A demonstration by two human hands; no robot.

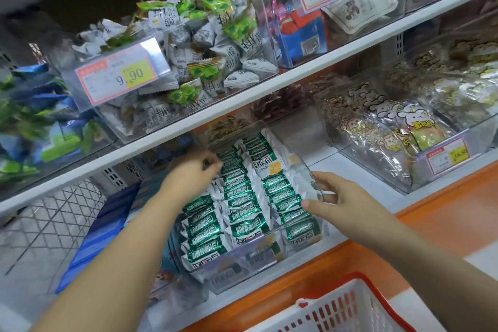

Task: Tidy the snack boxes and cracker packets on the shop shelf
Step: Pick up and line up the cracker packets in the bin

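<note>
I see one clear box on the lower shelf, holding three rows of green packets. My right hand grips its right wall. My left hand curls over the back packets, but I cannot tell if it holds one.

A shop: tiered white shelves, clear bins of wrapped snacks, price tags (9.90, 29.80), a shopping basket.
</note>
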